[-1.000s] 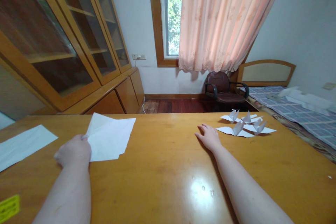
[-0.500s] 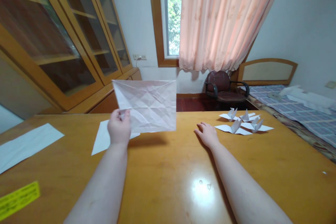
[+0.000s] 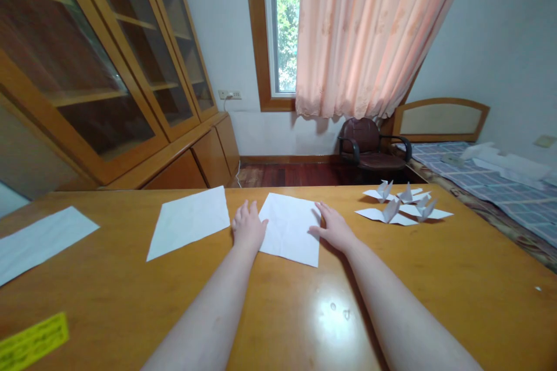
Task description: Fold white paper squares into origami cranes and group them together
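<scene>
A white square sheet of paper [image 3: 288, 229] with faint creases lies flat on the wooden table between my two hands. At its left edge rests my left hand [image 3: 249, 226], fingers spread, the thumb touching the paper. My right hand [image 3: 334, 227] is at the opposite edge, with thumb and fingers apart and their tips on the sheet's border. Neither hand grips anything. To the right of my right hand stand several folded paper cranes [image 3: 390, 208] with white wings.
Left of my hands lies another white sheet [image 3: 189, 220], and farther left a longer white paper [image 3: 43, 243]. A yellow label [image 3: 35, 339] is on the table [image 3: 278, 324] at the near left. Beyond the table are a cabinet [image 3: 204, 156], a chair [image 3: 365, 142] and a bed [image 3: 461, 162].
The creased sheet, held up in my left hand before, now lies flat on the table. My left hand has let go and moved right; my right hand has shifted slightly left to the paper's edge.
</scene>
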{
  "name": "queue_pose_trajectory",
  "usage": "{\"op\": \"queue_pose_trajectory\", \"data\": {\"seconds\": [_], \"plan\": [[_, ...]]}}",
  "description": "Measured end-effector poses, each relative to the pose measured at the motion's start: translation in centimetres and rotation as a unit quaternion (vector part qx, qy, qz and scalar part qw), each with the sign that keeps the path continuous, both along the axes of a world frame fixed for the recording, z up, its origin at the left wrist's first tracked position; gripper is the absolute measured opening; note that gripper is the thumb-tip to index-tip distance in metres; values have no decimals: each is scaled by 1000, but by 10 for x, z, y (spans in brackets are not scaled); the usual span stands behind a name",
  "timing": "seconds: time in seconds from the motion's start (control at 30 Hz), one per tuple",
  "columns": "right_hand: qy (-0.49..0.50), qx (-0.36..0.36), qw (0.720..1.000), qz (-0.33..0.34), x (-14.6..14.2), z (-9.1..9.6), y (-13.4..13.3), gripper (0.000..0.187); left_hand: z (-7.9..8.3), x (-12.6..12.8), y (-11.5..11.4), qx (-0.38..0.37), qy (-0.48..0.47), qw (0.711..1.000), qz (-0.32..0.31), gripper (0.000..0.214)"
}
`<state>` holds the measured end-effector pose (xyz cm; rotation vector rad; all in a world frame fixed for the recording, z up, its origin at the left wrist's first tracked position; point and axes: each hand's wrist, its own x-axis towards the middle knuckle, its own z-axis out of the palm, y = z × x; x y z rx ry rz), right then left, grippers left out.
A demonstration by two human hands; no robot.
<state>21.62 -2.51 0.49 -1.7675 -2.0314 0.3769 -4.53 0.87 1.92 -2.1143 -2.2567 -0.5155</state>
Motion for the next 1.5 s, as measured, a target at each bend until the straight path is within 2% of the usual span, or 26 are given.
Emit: {"op": "queue_pose_trajectory", "data": {"seconds": [0.03,0.1,0.13,0.23,0.3,0.4,0.47,0.53,0.63,0.73,0.83,0.9,0.97,1.03,1.1,1.23,1.3,1.4,1.5], "plan": [[-24,-20,999,29,-2,1,-1,72,1,-6,2,-10,20,1000,19,66],[-51,-46,997,39,-3,4,-2,63,2,-23,7,-45,28,996,71,69],[-55,-55,996,41,-3,6,-2,59,2,-31,9,-64,24,995,79,68],[-44,-62,997,31,-1,8,0,47,7,-49,12,-114,22,992,51,61],[-28,-54,998,21,1,8,1,37,11,-51,10,-130,20,989,73,56],[-9,-27,1000,2,2,6,2,28,10,-48,9,-75,48,993,83,55],[-5,-10,1000,-9,2,5,1,28,2,-48,13,-67,55,994,69,58],[1,2,1000,-12,0,6,0,27,-7,-51,18,-120,30,990,72,62],[9,9,1000,-7,-3,8,-2,24,-15,-56,25,-140,5,986,85,63],[12,1,1000,-8,-5,9,-3,35,-10,-57,25,-119,1,988,98,58],[19,-14,1000,-5,-4,9,-3,37,1,-43,19,-88,21,988,123,55],[24,-22,999,0,-3,7,-2,39,6,-25,10,-42,45,995,80,55],[26,-28,999,13,-1,4,0,39,7,-2,0,4,75,996,-52,58],[24,-29,999,27,0,2,0,36,2,18,-10,17,101,976,-193,59],[22,-18,999,34,0,1,0,32,-5,31,-17,-12,111,958,-264,64],[29,61,997,31,-6,7,-2,35,-15,35,-20,-129,108,945,-280,75],[36,85,993,76,-12,10,-4,39,-15,36,-21,-150,108,944,-272,77],[26,61,989,130,-22,8,-6,48,-11,42,-27,-159,113,941,-275,80],[-16,3,991,130,-28,2,-7,57,-8,51,-37,-175,115,930,-301,84]]}}
